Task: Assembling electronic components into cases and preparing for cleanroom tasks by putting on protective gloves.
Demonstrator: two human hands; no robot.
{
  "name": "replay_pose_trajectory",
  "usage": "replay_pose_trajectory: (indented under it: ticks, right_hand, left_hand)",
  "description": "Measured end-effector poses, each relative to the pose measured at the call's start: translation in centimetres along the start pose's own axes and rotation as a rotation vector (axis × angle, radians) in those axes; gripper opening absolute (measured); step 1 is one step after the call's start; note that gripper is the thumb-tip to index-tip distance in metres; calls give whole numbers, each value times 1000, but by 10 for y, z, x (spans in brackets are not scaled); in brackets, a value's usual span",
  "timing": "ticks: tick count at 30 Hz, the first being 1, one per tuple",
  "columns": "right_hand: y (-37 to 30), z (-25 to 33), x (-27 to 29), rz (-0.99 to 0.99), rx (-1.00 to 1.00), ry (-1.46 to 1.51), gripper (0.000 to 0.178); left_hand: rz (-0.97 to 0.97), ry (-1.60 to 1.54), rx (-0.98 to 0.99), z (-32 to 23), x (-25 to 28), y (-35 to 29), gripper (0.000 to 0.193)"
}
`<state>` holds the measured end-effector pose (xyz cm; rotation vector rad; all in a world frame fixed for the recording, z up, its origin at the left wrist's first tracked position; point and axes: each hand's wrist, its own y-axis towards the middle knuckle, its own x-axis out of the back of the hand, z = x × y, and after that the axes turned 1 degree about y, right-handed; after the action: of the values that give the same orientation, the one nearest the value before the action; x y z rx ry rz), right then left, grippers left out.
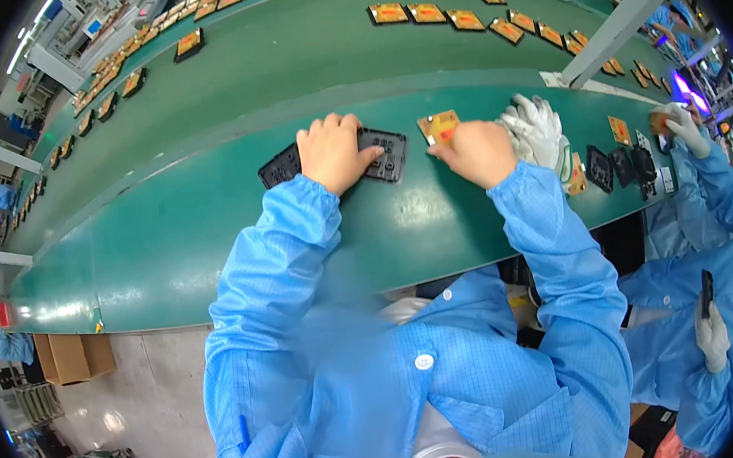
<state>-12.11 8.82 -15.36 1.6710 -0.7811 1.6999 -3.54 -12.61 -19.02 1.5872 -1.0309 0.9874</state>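
Observation:
My left hand (334, 155) is closed over the inner ends of two black plastic shells, its thumb lying on the right shell (388, 154). The left shell (279, 168) sticks out on the other side of the hand, tilted on the green bench. My right hand (480, 151) pinches a yellow-orange board (438, 124) by its lower right part, the fingers curled. White gloves (538, 134) lie right beside this hand, and another orange board (576, 176) lies partly behind the right sleeve and gloves. What my palms cover is hidden.
Black shells (600, 168) and small parts lie at the bench's right end. A co-worker's gloved hand (686, 129) holds a part there; another gloved hand (712, 336) holds a dark object. Beyond the green bench (168, 255), rows of orange boards (426, 13) stand on a green conveyor.

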Motion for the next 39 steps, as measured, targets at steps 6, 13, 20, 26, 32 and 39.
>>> replay_pose_trajectory:
  ticks: [6, 13, 20, 26, 32, 39]
  right_hand:
    - [9, -53, 9, -158, 226, 338, 19]
    - [15, -40, -32, -169, 352, 330, 25]
    - [21, -38, -55, -295, 366, 356, 16]
    - [28, -34, -44, -19, 53, 1901, 21]
    - [29, -2, -35, 178, 54, 2347, 28]
    - [20, 19, -33, 95, 124, 2285, 26]
  left_hand:
    - [-62, -69, -41, 0, -13, -1, 37]
    - [-65, -15, -96, -8, -9, -4, 73]
    - [23, -68, -51, -14, -6, -4, 68]
    - [20, -54, -87, -9, 0, -12, 80]
    - [266, -166, -163, -5, 26, -9, 90]
    - [-186, -720, -22, -12, 7, -4, 87]
